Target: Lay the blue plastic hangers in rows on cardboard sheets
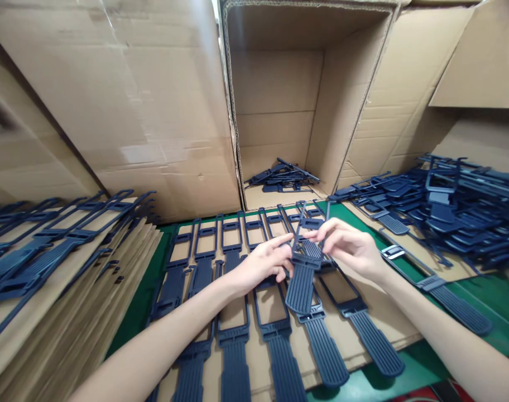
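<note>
A dark blue plastic frame with a ribbed, paddle-shaped end (301,289) is held up between my two hands above the rows of similar pieces. My left hand (268,261) grips its left rail, with the index finger stretched along it and the other fingers curled. On the opposite side, my right hand (353,248) pinches the right rail between thumb and fingers. Beneath, several matching plastic frames (233,335) lie side by side in two rows on a cardboard sheet (258,381), ribbed ends mostly toward me. My hands and the held piece hide part of the rows.
An open cardboard box (275,84) at the back holds a small heap of blue parts (283,177). To the right lies a large pile of loose parts (459,212). Stacked cardboard sheets (91,301) with frames between them stand at left. A green tabletop (480,304) shows beneath.
</note>
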Motion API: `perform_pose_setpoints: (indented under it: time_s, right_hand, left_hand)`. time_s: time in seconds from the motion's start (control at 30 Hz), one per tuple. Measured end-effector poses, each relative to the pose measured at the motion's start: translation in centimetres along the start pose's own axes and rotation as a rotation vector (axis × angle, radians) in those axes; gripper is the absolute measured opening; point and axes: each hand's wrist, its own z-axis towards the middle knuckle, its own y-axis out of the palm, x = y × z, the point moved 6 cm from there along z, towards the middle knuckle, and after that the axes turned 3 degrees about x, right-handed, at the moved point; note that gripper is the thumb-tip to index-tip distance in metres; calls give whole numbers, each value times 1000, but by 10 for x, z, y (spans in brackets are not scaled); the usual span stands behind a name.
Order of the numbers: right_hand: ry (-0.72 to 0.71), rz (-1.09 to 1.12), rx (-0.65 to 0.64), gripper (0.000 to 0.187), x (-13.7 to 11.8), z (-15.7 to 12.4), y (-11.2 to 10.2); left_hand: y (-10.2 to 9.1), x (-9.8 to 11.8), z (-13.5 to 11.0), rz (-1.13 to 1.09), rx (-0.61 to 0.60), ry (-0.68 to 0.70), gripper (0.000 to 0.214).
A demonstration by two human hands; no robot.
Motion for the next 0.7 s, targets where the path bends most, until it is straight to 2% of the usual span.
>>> perform_pose_setpoints:
  time_s: [0.07,0.13,0.27,0.37,0.43,0.53,0.6,0.7]
  right_hand:
    - [8,-30,-68,14,3,-2,8]
    - [12,-65,-59,14,5,-2,7]
    - [35,-81,155,11,6,1,-11]
    - [176,-11,238,15,15,1,-20]
    - [325,56,160,26,26,0,-18]
    - [479,216,-53,29,36,-5,-5]
    - [504,315,-128,30,35,-7,0]
    - [500,417,-123,36,29,-10,3]
  left_hand:
    - [4,-3,-1,40,-51,-27,75]
    - [6,-3,-1,66,-63,-18,72]
    - [0,2,1,79,33,49,62]
    - [0,5,0,91,33,87,55]
    - [5,3,-2,124,-16,68,53]
    - [13,-2,-6,164,-104,5,52]
    - [17,-4,-8,157,-131,-19,53]
    - [21,-3,-11,130,-139,-21,53]
